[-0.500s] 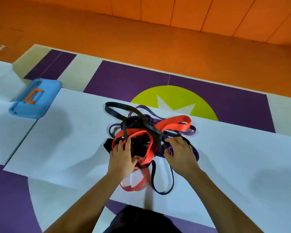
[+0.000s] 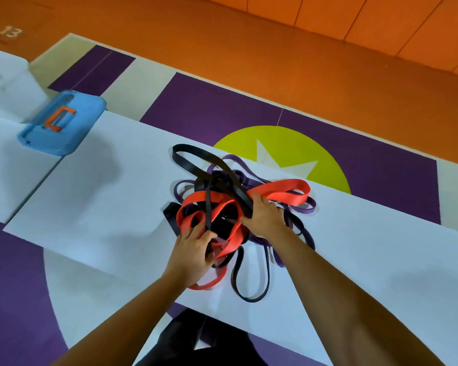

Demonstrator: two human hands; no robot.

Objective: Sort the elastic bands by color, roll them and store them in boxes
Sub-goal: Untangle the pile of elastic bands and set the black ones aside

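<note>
Bands (image 2: 224, 204): a red, black and purple tangle at frame centre, on a white sheet (image 2: 103, 196). Far loops lie close to the sheet's far edge and near loops lie near its near edge.
Room: bare sheet stretches wide to the left and right of the tangle.
Left hand (image 2: 193, 250): at the tangle's lower left, thumb and curled fingers pinching a black band (image 2: 209, 210).
Right hand (image 2: 266, 216): palm down on the tangle's right middle, fingers stretched over the loops, thumb spread.
Hands: apart, with the tangle's core between them.
Box (image 2: 61, 125): blue, upper left, well apart from the bands.
</note>
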